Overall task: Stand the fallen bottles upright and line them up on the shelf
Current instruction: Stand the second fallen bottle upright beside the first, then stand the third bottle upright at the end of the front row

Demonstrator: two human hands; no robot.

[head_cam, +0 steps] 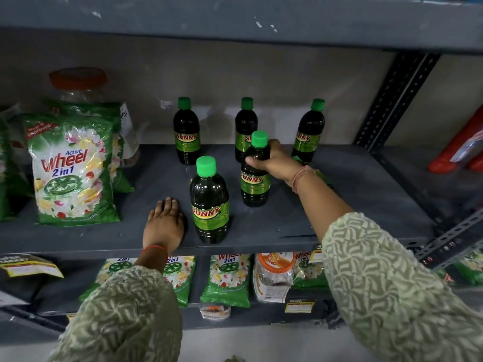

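Note:
Several dark Sunny bottles with green caps stand upright on the grey shelf point(339, 205). Three are at the back: the left back bottle point(186, 131), the middle back bottle point(244, 126) and the right back bottle point(309, 131). A front bottle point(210, 202) stands near the shelf's front edge. My right hand point(277, 160) grips the shoulder of an upright middle bottle point(254, 176). Behind my right wrist lies another bottle point(320, 175), mostly hidden. My left hand point(164, 223) rests flat on the shelf, just left of the front bottle.
Green Wheel detergent bags point(70, 168) and a clear jar with an orange lid point(78, 82) fill the shelf's left side. A perforated metal upright point(397, 100) bounds the right. More bags and a jar point(274, 273) sit on the lower shelf. Red packs point(460, 147) lie at far right.

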